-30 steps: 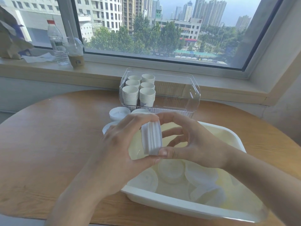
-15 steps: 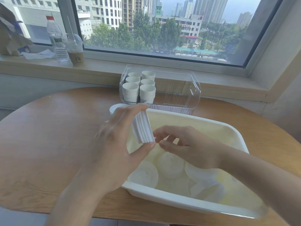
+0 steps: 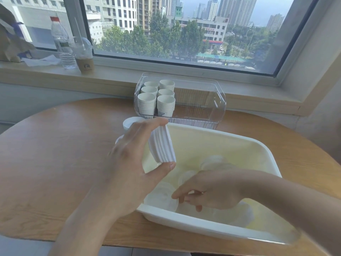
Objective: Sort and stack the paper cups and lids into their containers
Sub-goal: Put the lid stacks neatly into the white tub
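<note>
White lids (image 3: pixel 162 145), nested on edge in a stack, sat pinched between thumb and fingertips of the left hand (image 3: pixel 132 163) above the tub's (image 3: pixel 265 154) left rim. Gathering lids seemed underway: the right hand (image 3: pixel 208 191), fingers curled, pinched a loose lid (image 3: pixel 162 198) at the tub's near corner, likely next onto the stack.

- The round wooden table (image 3: pixel 55 154) carries everything.
- A white tub (image 3: pixel 265 150) sits on it toward the near edge.
- Just behind the tub stands a clear plastic container (image 3: pixel 203 100), touching or nearly touching the tub's far rim.
- At the tub's far-left corner, 2 white lid stacks (image 3: pixel 132 122) rest on the wood.
</note>
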{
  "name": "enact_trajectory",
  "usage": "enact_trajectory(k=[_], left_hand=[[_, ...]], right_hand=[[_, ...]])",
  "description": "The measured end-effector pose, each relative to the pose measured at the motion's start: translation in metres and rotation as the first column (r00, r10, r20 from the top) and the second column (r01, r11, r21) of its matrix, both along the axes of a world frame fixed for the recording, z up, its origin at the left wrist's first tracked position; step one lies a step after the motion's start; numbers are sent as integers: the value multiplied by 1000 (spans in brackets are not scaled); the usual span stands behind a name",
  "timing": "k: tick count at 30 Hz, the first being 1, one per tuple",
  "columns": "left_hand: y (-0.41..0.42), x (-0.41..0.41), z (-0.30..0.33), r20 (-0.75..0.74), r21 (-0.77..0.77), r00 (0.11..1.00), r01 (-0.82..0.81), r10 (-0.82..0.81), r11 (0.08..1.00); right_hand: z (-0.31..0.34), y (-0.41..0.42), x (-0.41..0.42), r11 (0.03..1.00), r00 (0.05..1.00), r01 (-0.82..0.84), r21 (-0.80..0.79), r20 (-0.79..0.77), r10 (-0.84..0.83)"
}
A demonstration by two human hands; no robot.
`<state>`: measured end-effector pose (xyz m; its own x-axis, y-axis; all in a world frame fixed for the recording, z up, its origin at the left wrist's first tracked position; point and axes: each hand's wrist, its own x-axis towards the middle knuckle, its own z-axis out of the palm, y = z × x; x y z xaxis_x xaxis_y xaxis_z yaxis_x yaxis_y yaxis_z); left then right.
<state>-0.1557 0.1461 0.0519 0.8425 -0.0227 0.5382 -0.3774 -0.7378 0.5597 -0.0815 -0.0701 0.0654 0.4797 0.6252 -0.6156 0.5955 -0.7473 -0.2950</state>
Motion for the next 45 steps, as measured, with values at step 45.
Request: enact_trajectory(k=[45], left_hand=[[1,7,-8,54,18,997,48,-49,999]], right_hand=[[22,-15,11,537,951,122,834,56,-304]])
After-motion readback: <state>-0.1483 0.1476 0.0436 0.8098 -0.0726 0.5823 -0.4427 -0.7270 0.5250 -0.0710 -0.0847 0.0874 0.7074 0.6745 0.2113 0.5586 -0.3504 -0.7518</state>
